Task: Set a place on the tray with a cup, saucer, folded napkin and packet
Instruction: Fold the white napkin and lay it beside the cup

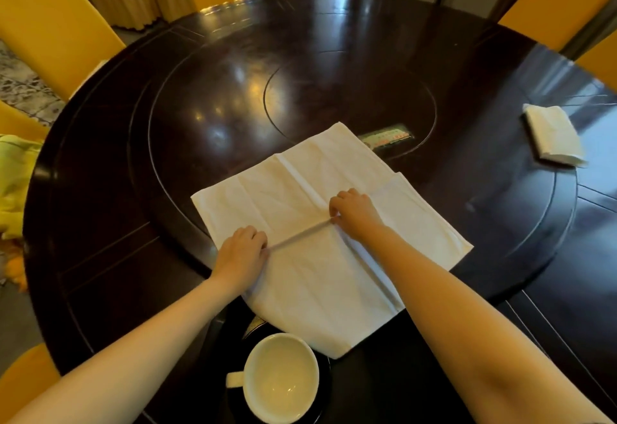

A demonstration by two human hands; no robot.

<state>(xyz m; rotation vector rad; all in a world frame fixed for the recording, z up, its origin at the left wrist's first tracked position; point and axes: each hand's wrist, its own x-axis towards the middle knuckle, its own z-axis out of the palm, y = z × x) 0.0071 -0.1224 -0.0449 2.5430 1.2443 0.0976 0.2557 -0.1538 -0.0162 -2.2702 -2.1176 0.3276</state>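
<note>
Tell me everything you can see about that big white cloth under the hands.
The napkin is a large white cloth, creased, lying flat on the dark table, turned like a diamond. The left hand and right hand pinch a raised fold across its middle. Its near corner lies beside the cup.

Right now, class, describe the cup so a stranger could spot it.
Find the near edge of the round dark table. Nearer than the spread napkin, a white cup sits on a dark saucer. Unlike the flat napkin, it is round and empty.
</note>
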